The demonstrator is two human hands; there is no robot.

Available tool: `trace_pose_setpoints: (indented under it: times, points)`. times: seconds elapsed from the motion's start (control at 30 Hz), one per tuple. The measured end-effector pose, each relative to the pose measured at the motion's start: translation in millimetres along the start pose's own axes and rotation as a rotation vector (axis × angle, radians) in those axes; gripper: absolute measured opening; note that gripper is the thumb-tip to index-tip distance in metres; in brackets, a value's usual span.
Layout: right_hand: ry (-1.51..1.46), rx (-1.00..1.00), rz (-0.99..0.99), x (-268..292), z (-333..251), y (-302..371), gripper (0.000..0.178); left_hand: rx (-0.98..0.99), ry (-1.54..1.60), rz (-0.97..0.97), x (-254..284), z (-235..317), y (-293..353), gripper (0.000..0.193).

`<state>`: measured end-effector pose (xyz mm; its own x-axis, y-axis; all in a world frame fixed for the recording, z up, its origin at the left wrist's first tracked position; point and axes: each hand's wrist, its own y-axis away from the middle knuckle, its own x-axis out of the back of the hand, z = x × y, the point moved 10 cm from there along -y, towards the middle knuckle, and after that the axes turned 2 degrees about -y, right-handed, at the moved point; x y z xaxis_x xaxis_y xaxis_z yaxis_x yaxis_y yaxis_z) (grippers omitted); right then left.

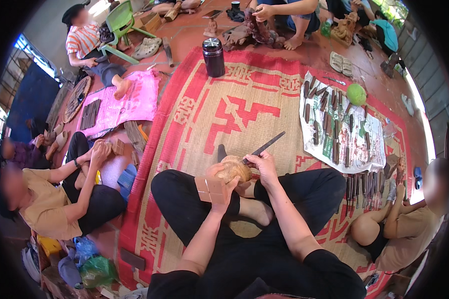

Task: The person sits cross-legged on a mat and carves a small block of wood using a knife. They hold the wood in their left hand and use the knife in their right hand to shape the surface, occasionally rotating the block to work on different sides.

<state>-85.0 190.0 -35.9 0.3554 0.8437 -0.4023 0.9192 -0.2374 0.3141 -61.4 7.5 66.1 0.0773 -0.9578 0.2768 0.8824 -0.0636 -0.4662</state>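
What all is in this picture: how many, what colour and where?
Wood carving with squared base: one, tan, centre
Carving tool: one, dark, beside carving
Patterned mat: one, red and tan, underneath
Flask: one, black and silver, far mat
Printed sheet: one, mostly white, right
Loose tools: many, dark, on and by sheet
Round object: one, green, sheet's edge
Sack: one, pink, left
Chair: one, green, far left
Plastic bags: two, blue and green, lower left
Other people: at least seven, mixed clothes, around
Legs: two, black-trousered, crossed below
Left hand: one, bare, around carving
Right hand: one, bare, around tool
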Motion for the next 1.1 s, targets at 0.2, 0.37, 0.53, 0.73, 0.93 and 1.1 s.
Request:
trace_pose_setpoints:
  times: [0.2, 0.37, 0.53, 0.73, 0.93, 1.1]
  points:
    - [0.012, -0.057, 0.071, 18.2, 17.1, -2.3, 0.012, -0.031, -0.131, -0.074, -10.4, 5.0, 0.3, 0.045]
    - [0.002, -0.113, 0.072, 17.9, 20.5, 4.8, 0.01, -0.037, -0.077, -0.086, -11.4, -0.1, 3.0, 0.043]
    - [-0.003, -0.091, 0.037, 14.6, 20.5, 3.3, 0.01, -0.001, -0.093, -0.144, -12.6, -0.2, -1.6, 0.036]
    - [-0.027, -0.13, 0.044, 13.3, 21.0, 2.4, 0.012, -0.011, -0.007, -0.135, -12.9, 1.2, -0.9, 0.032]
    - [-0.05, -0.174, 0.059, 15.0, 23.8, 3.7, 0.011, -0.057, -0.017, -0.118, -9.0, 4.6, 0.8, 0.031]
    - [-0.062, -0.096, 0.1, 15.9, 16.9, 0.9, 0.01, -0.02, -0.021, -0.092, -8.4, 2.2, -0.5, 0.034]
